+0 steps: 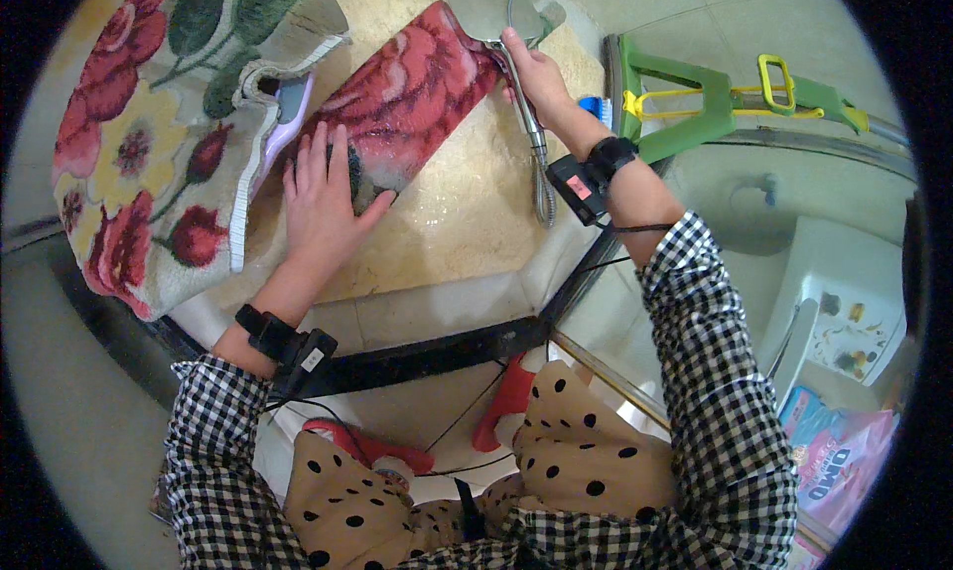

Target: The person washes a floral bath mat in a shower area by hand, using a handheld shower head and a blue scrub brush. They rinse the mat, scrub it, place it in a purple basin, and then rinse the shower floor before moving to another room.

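Observation:
My right hand [537, 84] grips the chrome handle of a hand-held shower head [494, 10]. Its broad head is over the far end of a wet red floral rug strip [402, 86], and a coiled metal hose [544, 190] hangs below the handle. My left hand [324, 190] lies palm down with fingers spread at the strip's near end, holding nothing. Left of it, a larger part of the floral rug [134, 153] stands bulged and draped, its pale edge turned up. A light purple plastic object [287, 123] is partly hidden behind that edge.
The wet beige stone floor [439, 235] has a raised black-edged curb [447, 354] before my feet. To the right lie a blue brush [592, 108] and a green and yellow squeeze mop head [677, 97]. A white patterned plastic item [849, 302] and an OMO bag [837, 466] are farther right.

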The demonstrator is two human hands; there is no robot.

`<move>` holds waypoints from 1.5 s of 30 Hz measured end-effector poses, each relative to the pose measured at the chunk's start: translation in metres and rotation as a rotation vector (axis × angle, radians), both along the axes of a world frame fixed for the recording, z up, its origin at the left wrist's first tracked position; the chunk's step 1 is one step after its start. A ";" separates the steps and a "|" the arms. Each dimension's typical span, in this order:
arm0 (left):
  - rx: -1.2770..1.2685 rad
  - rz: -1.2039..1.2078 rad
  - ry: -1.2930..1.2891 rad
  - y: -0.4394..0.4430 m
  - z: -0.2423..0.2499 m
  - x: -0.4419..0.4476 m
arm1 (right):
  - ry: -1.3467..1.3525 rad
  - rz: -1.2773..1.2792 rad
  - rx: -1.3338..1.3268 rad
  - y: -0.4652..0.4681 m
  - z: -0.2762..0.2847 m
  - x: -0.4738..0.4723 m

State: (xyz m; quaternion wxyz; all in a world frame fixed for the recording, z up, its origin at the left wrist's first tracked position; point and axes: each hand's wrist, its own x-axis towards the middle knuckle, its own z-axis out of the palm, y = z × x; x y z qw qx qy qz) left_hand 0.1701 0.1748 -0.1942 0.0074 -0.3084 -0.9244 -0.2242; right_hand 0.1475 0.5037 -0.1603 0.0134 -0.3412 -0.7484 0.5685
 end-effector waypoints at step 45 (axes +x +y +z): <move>-0.221 0.000 -0.106 -0.045 -0.026 -0.003 | -0.206 0.240 0.270 -0.050 -0.050 -0.032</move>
